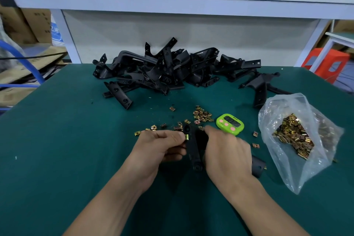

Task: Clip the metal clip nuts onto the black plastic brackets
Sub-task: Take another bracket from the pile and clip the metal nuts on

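My left hand (162, 145) fingers pinch one clip nut (186, 137); right hand (228, 151) fingers grip one bracket (193, 149); one timer (229, 123) just beyond.

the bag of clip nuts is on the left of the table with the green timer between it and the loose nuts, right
No: the head view shows the bag of clip nuts on the right of the table, not the left. The green timer does sit between it and the loose nuts.
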Tool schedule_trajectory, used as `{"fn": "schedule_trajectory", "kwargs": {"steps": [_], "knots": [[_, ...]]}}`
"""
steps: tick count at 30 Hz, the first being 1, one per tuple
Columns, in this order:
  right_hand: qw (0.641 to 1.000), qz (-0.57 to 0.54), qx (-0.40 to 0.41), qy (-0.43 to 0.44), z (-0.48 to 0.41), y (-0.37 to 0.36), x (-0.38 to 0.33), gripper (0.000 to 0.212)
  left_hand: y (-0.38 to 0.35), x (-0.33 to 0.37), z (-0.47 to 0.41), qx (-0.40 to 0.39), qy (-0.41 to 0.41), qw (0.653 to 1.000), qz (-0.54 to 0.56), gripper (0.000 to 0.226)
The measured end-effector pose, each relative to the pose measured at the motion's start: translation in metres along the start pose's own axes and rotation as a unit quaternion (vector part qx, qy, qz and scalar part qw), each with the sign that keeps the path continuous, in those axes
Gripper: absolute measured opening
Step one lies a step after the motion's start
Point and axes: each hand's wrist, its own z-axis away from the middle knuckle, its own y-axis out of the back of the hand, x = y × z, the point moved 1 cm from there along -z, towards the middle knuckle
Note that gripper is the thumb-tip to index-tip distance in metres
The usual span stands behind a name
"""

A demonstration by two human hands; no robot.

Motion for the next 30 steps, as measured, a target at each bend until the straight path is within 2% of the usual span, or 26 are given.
{"fn": "schedule_trajectory", "kwargs": {"steps": [4, 7, 13, 22, 27, 30], "knots": [[1.000, -0.010, -0.001, -0.021, 0.000, -0.001, 0.001, 0.027, -0.003, 0.000, 0.000, 0.013, -0.009, 1.000, 0.011, 0.017], [0.999, -0.006, 0.012, -0.039, -0.001, 0.002, 0.003, 0.033, -0.001, 0.002, 0.000, 0.019, -0.009, 0.999, 0.024, 0.017], [1.000, 0.005, 0.009, -0.009, -0.001, 0.003, 0.001, 0.032, -0.001, 0.000, 0.001, 0.028, -0.014, 0.999, -0.015, 0.012], [1.000, 0.016, -0.015, -0.007, 0.001, 0.000, -0.002, 0.034, -0.003, 0.004, 0.006, 0.036, -0.028, 0.996, -0.070, 0.026], [0.999, 0.027, -0.025, -0.007, 0.000, -0.001, -0.005, 0.041, -0.008, 0.000, 0.008, 0.082, -0.038, 0.995, -0.050, 0.025], [0.998, 0.033, -0.043, -0.014, 0.001, -0.002, -0.006, 0.042, -0.011, -0.005, 0.009, 0.115, -0.072, 0.984, -0.111, 0.024]]}}
